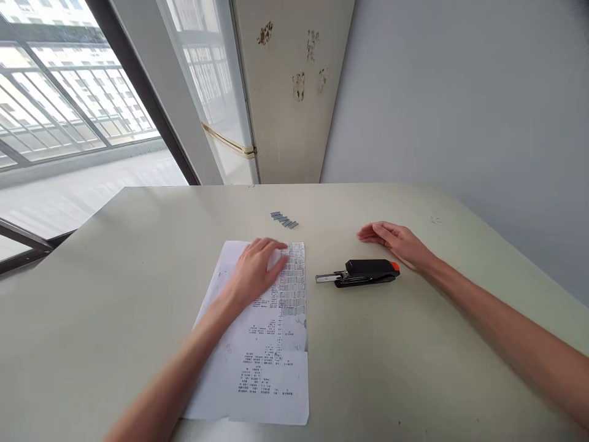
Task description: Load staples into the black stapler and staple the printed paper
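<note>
My left hand rests palm down on the upper part of a printed sheet of paper, its fingers and thumb apart. The print on the sheet appears upside down from here, with a dense block at the upper right. To the right of the paper lies a black stapler with a red end, its metal tray sticking out to the left. My right hand lies on its side just beyond the stapler, fingers stretched out to the left and holding nothing. Several strips of staples lie beyond the paper's top edge.
The pale table fills the lower view. Beyond its far edge stands a refrigerator with worn patches and a cream handle. A bare wall borders the right side; a window with railings outside is at the left.
</note>
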Motion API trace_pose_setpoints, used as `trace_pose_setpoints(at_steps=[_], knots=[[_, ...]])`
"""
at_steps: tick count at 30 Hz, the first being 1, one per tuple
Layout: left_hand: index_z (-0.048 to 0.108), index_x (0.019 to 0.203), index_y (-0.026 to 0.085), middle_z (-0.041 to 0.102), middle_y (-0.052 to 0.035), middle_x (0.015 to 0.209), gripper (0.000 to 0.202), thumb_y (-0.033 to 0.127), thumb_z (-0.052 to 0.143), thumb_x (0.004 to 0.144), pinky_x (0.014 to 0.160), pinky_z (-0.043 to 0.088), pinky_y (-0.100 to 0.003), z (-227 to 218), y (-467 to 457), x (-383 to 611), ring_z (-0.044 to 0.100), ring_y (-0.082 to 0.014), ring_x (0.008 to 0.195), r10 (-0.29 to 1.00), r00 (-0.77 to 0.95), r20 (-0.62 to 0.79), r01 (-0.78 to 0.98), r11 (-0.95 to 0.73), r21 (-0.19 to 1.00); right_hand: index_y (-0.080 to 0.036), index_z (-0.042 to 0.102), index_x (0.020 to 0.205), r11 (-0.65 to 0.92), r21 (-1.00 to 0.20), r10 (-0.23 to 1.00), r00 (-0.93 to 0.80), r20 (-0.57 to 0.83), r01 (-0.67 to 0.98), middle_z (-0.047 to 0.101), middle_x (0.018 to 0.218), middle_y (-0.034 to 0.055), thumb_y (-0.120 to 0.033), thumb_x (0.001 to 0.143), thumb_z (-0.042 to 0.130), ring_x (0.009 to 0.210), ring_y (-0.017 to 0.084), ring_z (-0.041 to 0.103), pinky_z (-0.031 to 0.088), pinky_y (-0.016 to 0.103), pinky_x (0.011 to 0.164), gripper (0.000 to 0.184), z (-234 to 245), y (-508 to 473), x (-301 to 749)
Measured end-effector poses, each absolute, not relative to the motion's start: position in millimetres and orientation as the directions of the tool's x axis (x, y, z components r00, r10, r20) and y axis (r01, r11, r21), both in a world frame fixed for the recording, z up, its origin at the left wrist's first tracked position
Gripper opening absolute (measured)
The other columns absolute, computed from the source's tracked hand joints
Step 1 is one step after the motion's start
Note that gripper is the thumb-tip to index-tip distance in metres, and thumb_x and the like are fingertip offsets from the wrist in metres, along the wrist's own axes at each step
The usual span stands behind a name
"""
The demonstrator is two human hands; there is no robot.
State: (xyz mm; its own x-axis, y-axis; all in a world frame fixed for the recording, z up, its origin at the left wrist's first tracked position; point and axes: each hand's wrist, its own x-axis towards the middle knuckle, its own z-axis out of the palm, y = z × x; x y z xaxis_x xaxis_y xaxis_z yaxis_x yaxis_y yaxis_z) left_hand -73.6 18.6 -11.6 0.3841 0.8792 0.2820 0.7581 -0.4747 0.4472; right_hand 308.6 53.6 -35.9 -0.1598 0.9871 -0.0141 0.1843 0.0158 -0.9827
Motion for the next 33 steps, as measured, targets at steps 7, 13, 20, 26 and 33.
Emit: trace_pose_setpoints(at_steps=[7, 13, 20, 26, 33], knots=[[0.06, 0.14, 0.021, 0.056, -0.0146, 0.15, 0.053, 0.053, 0.063, 0.099, 0.119, 0.038, -0.055, -21.7, 110.4, -43.6, 0.043, -0.0362, 0.143, 0.929, 0.213, 0.301, 0.848, -0.329, 0.415, -0.026, 0.078, 0.107, 0.161, -0.944, 0.973, -0.207, 0.104, 0.286, 0.08, 0.112, 0.0088, -0.07, 0.098, 0.057, 0.105, 0.027, 0.072, 0.055, 0.047, 0.104, 0.049, -32.0, 33.6, 301.0], [0.072, 0.125, 0.024, 0.065, -0.0109, 0.138, 0.04, 0.052, 0.063, 0.098, 0.115, 0.042, -0.052, -25.0, 133.9, -32.8, 0.052, -0.0343, 0.134, 0.921, 0.284, 0.267, 0.85, -0.371, 0.375, -0.03, 0.075, 0.119, 0.193, -0.935, 0.92, -0.387, 0.067, 0.297, 0.076, 0.124, 0.0059, -0.064, 0.094, 0.067, 0.12, 0.029, 0.065, 0.05, 0.044, 0.106, 0.043, -23.8, 31.5, 312.3], [0.074, 0.114, 0.023, 0.068, -0.01, 0.126, 0.032, 0.048, 0.06, 0.1, 0.106, 0.049, -0.049, -22.2, 123.8, -55.8, 0.058, -0.0321, 0.121, 0.919, 0.278, 0.28, 0.865, -0.367, 0.342, -0.031, 0.076, 0.116, 0.147, -0.925, 0.833, -0.548, -0.076, 0.351, 0.071, 0.121, 0.0044, -0.053, 0.078, 0.087, 0.105, 0.027, 0.067, 0.054, 0.039, 0.088, 0.045, -17.2, 22.7, 310.3], [0.071, 0.123, 0.024, 0.066, -0.0116, 0.132, 0.036, 0.049, 0.063, 0.099, 0.114, 0.042, -0.055, -8.4, 103.0, -75.9, 0.052, -0.0353, 0.131, 0.913, 0.309, 0.266, 0.877, -0.382, 0.29, -0.03, 0.079, 0.109, 0.196, -0.891, 0.852, -0.521, -0.052, 0.409, 0.071, 0.115, 0.0054, -0.057, 0.078, 0.086, 0.105, 0.028, 0.065, 0.053, 0.041, 0.089, 0.042, -18.4, 19.3, 305.1], [0.075, 0.119, 0.027, 0.07, -0.0086, 0.128, 0.028, 0.044, 0.064, 0.098, 0.112, 0.044, -0.055, -1.7, 97.8, -79.7, 0.054, -0.0337, 0.128, 0.898, 0.362, 0.249, 0.867, -0.422, 0.263, -0.029, 0.078, 0.11, 0.214, -0.871, 0.856, -0.515, -0.051, 0.443, 0.072, 0.116, 0.0056, -0.059, 0.08, 0.083, 0.104, 0.028, 0.066, 0.053, 0.04, 0.086, 0.043, -19.6, 19.8, 305.7]])
